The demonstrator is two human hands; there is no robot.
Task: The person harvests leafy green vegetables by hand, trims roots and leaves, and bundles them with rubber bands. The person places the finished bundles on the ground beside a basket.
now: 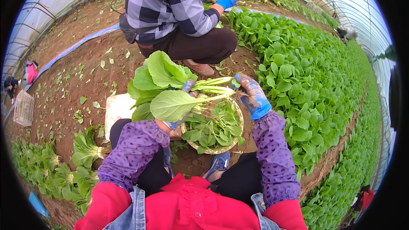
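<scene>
My left hand (pixel 188 90), in a blue glove, is closed around a bunch of leafy greens (pixel 172 103), its broad leaves to the left and its pale stems and thin roots to the right. At the root end, my right hand (pixel 252 92), in a soiled blue glove, pinches a small round green leaf (pixel 235 84) between thumb and fingers. Below both hands stands a round basin (pixel 209 151) holding loose small greens (pixel 212 127) and some stems. My left palm is partly hidden by the leaves.
A co-worker in a checked shirt (pixel 166 3) squats just ahead. Dense greens (pixel 300 86) grow on the right. Tied bunches (pixel 88 151) lie on soil at the left. A whitish board (pixel 118 108) is by my left knee; a plastic crate (pixel 24 108) stands far left.
</scene>
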